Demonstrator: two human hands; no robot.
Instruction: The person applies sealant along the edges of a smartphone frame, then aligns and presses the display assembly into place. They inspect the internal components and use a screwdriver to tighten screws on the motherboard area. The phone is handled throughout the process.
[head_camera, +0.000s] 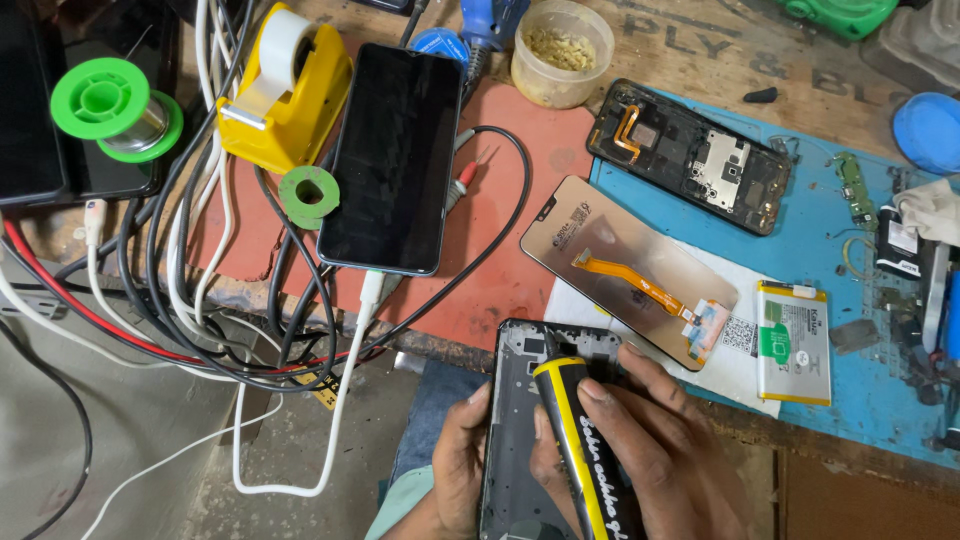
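While the left hand (455, 470) grips the phone frame (520, 430) off the table's (500, 290) near edge, the right hand's (650, 450) fingers pinch a glue tube (580, 440), so overflow could smear it.

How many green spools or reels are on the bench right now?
2. A large bright green plastic solder spool sits at the far left on a dark device. A small flat green reel ring lies between the yellow tape dispenser and the black phone.

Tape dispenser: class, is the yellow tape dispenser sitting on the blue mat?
No, the tape dispenser stands at the upper left beside the black phone, well away from the blue mat on the right.
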